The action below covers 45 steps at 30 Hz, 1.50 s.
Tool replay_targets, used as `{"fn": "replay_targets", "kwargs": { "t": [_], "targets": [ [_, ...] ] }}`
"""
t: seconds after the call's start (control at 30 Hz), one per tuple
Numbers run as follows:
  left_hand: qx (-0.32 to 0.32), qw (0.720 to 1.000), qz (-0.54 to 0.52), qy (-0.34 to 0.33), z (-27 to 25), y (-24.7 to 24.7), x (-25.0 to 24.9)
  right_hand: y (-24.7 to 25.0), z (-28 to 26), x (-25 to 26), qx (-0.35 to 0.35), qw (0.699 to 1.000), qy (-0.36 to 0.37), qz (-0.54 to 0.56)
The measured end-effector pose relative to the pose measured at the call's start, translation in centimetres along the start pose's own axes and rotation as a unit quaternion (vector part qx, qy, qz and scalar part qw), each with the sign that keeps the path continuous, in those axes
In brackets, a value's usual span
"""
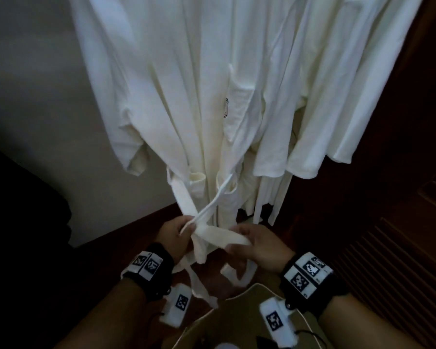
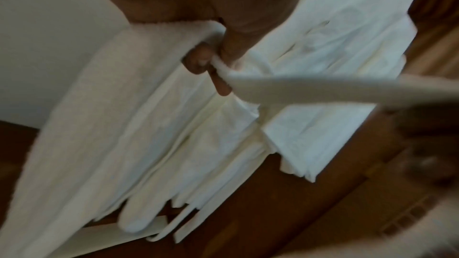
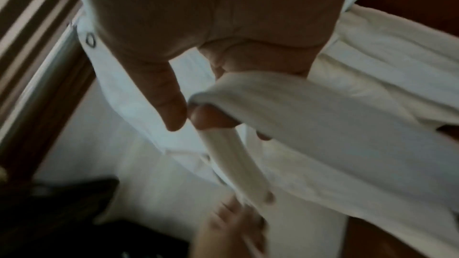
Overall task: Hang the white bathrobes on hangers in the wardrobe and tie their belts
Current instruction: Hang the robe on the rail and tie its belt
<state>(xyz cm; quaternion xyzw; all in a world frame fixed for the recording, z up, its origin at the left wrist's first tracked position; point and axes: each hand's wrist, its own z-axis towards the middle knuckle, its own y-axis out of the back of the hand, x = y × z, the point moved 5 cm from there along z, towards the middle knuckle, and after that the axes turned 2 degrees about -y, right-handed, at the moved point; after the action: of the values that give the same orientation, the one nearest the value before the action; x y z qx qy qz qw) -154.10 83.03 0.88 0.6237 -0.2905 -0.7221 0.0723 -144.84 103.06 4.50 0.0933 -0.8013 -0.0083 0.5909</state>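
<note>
Wardrobe's hanging bathrobe (image 1: pixel 186 96), belt (image 1: pixel 219 236) crossed, pinched by left hand (image 1: pixel 175 239) and right hand (image 1: pixel 259 248).

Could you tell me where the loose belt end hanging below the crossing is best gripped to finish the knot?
Probably just below the crossing, pinched flat across its width from the front: the loose belt end hangs free there, between the left hand and right hand.

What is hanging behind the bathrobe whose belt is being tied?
Behind the front bathrobe hangs a second white bathrobe, then dark wooden wardrobe panelling. The hangers and rail are out of view.
</note>
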Motion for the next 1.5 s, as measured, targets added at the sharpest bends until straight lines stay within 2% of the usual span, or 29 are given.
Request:
{"fn": "replay_targets", "kwargs": {
  "t": [0.07, 0.17, 0.23, 0.33, 0.47, 0.57, 0.63, 0.7, 0.77, 0.8, 0.83, 0.87, 0.9, 0.93, 0.97, 1.0, 1.03, 1.07, 1.1, 1.17, 1.2, 1.23, 1.27, 1.3, 1.33, 1.37, 1.43, 1.5],
  "targets": [
    [-0.001, 0.999, 0.042, 0.010, 1.0, 1.6, 1.6, 0.8, 0.6, 2.4, -0.031, 0.994, 0.027, 0.100],
    [0.013, 0.998, 0.061, 0.030, 2.3, 3.5, 4.1, 1.7, 1.3, 7.3, -0.018, 0.965, 0.093, 0.245],
    [0.023, 0.997, 0.068, 0.036, 2.9, 4.4, 5.1, 2.2, 1.7, 11.3, -0.006, 0.952, 0.144, 0.269],
    [0.029, 0.996, 0.064, 0.054, 3.3, 5.2, 6.5, 2.2, 2.5, 17.3, 0.010, 0.946, 0.213, 0.246],
    [0.022, 0.998, 0.049, 0.037, 3.3, 6.2, 7.1, -0.3, 4.3, 23.0, 0.018, 0.946, 0.276, 0.168],
    [0.048, 0.997, 0.045, 0.036, 3.0, 6.8, 7.1, -3.2, 5.9, 25.1, 0.018, 0.926, 0.351, 0.139],
    [0.061, 0.997, 0.048, 0.017, 2.8, 7.5, 7.2, -4.4, 7.5, 25.5, -0.021, 0.913, 0.388, 0.123],
    [0.056, 0.997, 0.047, 0.010, 2.5, 8.6, 7.3, -5.0, 9.7, 24.9, -0.094, 0.907, 0.408, 0.053],
    [0.041, 0.998, 0.044, 0.007, 2.0, 9.5, 7.2, -5.2, 12.4, 22.7, -0.167, 0.907, 0.382, -0.052],
    [0.034, 0.999, 0.038, 0.006, 1.8, 10.0, 7.1, -5.3, 13.8, 20.8, -0.187, 0.913, 0.339, -0.127],
    [0.030, 0.999, 0.030, 0.008, 1.6, 10.4, 7.2, -5.5, 15.2, 18.2, -0.182, 0.917, 0.276, -0.224],
    [0.029, 0.999, 0.019, 0.006, 1.5, 10.9, 7.3, -6.1, 16.3, 15.2, -0.143, 0.911, 0.204, -0.329],
    [0.029, 0.999, 0.011, 0.007, 1.6, 11.3, 7.5, -7.2, 16.9, 11.9, -0.072, 0.887, 0.136, -0.435],
    [0.036, 0.999, 0.003, 0.008, 1.6, 11.4, 7.5, -8.4, 17.1, 8.6, 0.013, 0.836, 0.076, -0.544],
    [0.046, 0.999, -0.002, 0.007, 1.6, 11.4, 7.3, -9.7, 16.6, 6.0, 0.096, 0.767, 0.028, -0.634],
    [0.056, 0.998, -0.005, 0.000, 1.7, 11.3, 6.9, -10.9, 16.0, 4.0, 0.159, 0.706, 0.003, -0.690],
    [0.066, 0.998, -0.005, -0.008, 1.8, 11.0, 6.4, -11.7, 15.5, 3.0, 0.191, 0.678, 0.004, -0.710],
    [0.076, 0.997, -0.005, -0.018, 1.9, 10.8, 5.9, -12.1, 15.2, 2.7, 0.183, 0.690, 0.012, -0.701],
    [0.085, 0.996, -0.005, -0.020, 2.0, 10.6, 5.7, -12.1, 15.1, 3.0, 0.148, 0.731, 0.025, -0.666],
    [0.093, 0.996, -0.003, -0.014, 2.2, 10.4, 5.9, -10.9, 14.7, 4.2, 0.026, 0.832, 0.085, -0.547],
    [0.093, 0.996, -0.001, -0.011, 2.3, 10.5, 6.1, -9.9, 14.3, 5.0, -0.037, 0.859, 0.129, -0.494],
    [0.090, 0.996, 0.001, -0.007, 2.4, 10.6, 6.3, -9.0, 13.6, 5.7, -0.089, 0.872, 0.178, -0.448],
    [0.089, 0.996, 0.000, -0.006, 2.5, 10.6, 6.4, -8.1, 12.8, 6.2, -0.129, 0.872, 0.221, -0.417],
    [0.086, 0.996, -0.006, -0.004, 2.7, 10.6, 6.4, -7.3, 12.1, 6.5, -0.151, 0.870, 0.243, -0.402],
    [0.082, 0.997, -0.016, -0.003, 2.8, 10.6, 6.4, -6.7, 11.5, 6.4, -0.149, 0.874, 0.228, -0.402],
    [0.079, 0.996, -0.027, -0.002, 3.0, 10.5, 6.2, -6.4, 11.4, 5.9, -0.124, 0.880, 0.190, -0.417],
    [0.079, 0.996, -0.042, -0.010, 3.4, 10.2, 5.3, -6.5, 11.5, 3.1, -0.017, 0.874, 0.070, -0.481],
    [0.079, 0.995, -0.052, -0.025, 3.9, 9.7, 4.1, -6.6, 11.6, 0.2, 0.028, 0.873, -0.021, -0.487]
  ]
}}
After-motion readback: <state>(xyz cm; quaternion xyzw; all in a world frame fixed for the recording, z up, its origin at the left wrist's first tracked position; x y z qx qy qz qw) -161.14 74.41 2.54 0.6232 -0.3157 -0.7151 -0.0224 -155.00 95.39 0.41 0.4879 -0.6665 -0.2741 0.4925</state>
